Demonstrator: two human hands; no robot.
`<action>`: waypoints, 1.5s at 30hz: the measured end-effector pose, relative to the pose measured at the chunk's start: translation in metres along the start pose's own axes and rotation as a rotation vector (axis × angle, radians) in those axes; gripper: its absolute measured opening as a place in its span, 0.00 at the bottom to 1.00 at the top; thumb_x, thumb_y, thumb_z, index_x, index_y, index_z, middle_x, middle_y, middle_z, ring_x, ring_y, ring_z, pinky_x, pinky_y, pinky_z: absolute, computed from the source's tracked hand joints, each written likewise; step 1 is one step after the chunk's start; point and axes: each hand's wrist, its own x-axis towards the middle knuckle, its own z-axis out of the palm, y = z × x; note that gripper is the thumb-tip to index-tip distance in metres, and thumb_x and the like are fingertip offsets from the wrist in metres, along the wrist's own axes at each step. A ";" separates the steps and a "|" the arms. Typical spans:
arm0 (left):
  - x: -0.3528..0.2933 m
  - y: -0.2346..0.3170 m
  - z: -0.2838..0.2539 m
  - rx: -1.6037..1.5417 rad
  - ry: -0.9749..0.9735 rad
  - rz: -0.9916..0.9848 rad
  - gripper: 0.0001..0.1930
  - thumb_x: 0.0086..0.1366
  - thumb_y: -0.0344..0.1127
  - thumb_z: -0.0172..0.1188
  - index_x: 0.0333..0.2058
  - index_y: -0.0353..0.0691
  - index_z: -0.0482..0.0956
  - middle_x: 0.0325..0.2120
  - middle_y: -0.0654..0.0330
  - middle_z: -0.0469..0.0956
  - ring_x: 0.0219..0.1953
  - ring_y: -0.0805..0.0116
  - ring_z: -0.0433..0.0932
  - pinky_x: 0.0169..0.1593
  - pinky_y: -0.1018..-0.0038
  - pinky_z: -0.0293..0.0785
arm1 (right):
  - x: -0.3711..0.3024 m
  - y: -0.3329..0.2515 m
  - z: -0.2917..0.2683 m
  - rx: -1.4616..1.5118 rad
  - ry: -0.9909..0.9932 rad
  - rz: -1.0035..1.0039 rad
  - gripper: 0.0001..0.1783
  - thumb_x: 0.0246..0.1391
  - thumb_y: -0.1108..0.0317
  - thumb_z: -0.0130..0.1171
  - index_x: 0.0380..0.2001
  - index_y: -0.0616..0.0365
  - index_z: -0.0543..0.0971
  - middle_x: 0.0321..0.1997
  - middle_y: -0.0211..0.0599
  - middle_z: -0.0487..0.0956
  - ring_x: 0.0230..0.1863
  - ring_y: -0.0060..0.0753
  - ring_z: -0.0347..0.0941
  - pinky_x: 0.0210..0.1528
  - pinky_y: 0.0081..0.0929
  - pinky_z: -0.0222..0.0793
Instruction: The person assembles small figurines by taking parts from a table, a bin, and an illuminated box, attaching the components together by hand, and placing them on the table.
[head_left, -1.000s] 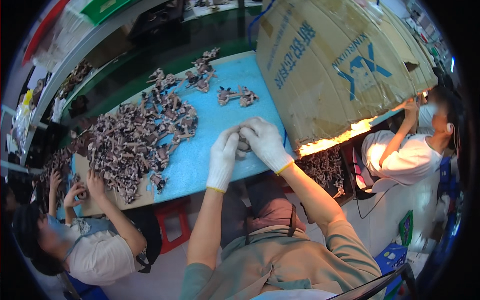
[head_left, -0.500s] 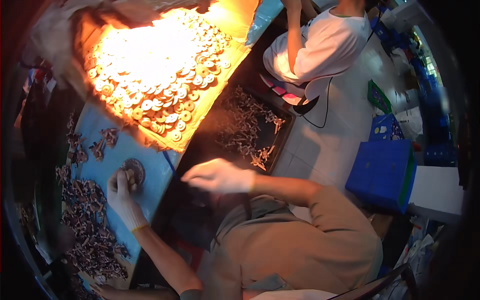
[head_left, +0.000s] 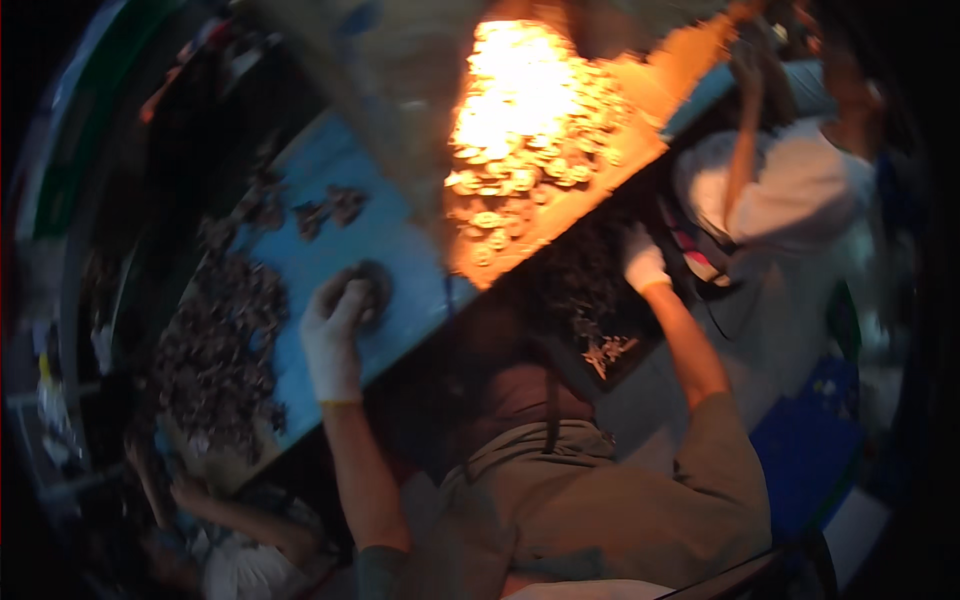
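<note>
L hand point(head_left: 332, 335) gloved, grip curled, arm fwd; R hand point(head_left: 642, 262) gloved, arm stretched out right.

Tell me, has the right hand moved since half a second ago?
Yes. The right hand has gone from in front of the body out to the dark tray of small parts beside the blue table.

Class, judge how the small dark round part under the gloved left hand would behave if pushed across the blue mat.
The round part looks flat, so it would probably slide rather than roll. It seems small beside the left hand, so likely light. The blue mat looks smooth; the glove may grip better.
</note>
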 end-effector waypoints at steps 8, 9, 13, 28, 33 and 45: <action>0.006 0.003 -0.005 -0.169 0.020 -0.068 0.22 0.69 0.31 0.69 0.55 0.20 0.80 0.40 0.54 0.85 0.36 0.74 0.80 0.39 0.78 0.77 | -0.012 0.033 0.007 -0.076 -0.082 -0.024 0.19 0.70 0.54 0.54 0.46 0.58 0.83 0.52 0.59 0.83 0.51 0.67 0.81 0.49 0.55 0.80; 0.007 0.002 -0.006 -0.166 -0.002 -0.080 0.23 0.69 0.31 0.69 0.56 0.20 0.79 0.39 0.54 0.85 0.36 0.74 0.80 0.38 0.79 0.76 | -0.013 0.028 0.004 -0.074 -0.077 -0.033 0.19 0.70 0.54 0.54 0.46 0.58 0.83 0.52 0.59 0.83 0.51 0.67 0.81 0.49 0.55 0.80; 0.013 -0.007 -0.012 -0.233 -0.044 -0.075 0.22 0.72 0.31 0.66 0.57 0.19 0.76 0.39 0.52 0.85 0.34 0.73 0.80 0.36 0.79 0.75 | -0.035 0.016 -0.022 0.041 -0.052 0.157 0.23 0.73 0.51 0.50 0.43 0.61 0.81 0.37 0.62 0.84 0.42 0.68 0.82 0.49 0.57 0.79; -0.103 0.003 -0.009 -0.252 -0.185 -0.122 0.26 0.78 0.36 0.59 0.68 0.29 0.70 0.47 0.56 0.82 0.41 0.71 0.82 0.46 0.74 0.81 | -0.097 -0.327 -0.216 0.857 0.431 -0.724 0.21 0.57 0.77 0.68 0.53 0.59 0.76 0.41 0.45 0.82 0.38 0.51 0.83 0.39 0.39 0.81; -0.093 -0.020 -0.020 -0.458 -0.118 -0.181 0.27 0.77 0.33 0.59 0.69 0.27 0.67 0.56 0.51 0.80 0.47 0.70 0.81 0.49 0.74 0.81 | -0.094 -0.346 -0.221 1.176 -0.147 -0.611 0.24 0.63 0.70 0.67 0.61 0.60 0.74 0.59 0.51 0.80 0.49 0.42 0.84 0.52 0.36 0.81; -0.021 -0.011 -0.029 0.200 0.110 0.195 0.29 0.66 0.36 0.69 0.64 0.36 0.75 0.52 0.49 0.81 0.42 0.57 0.84 0.52 0.62 0.80 | -0.011 -0.404 -0.264 0.603 -0.118 -0.458 0.31 0.68 0.46 0.60 0.60 0.61 0.74 0.50 0.57 0.85 0.52 0.63 0.83 0.57 0.50 0.77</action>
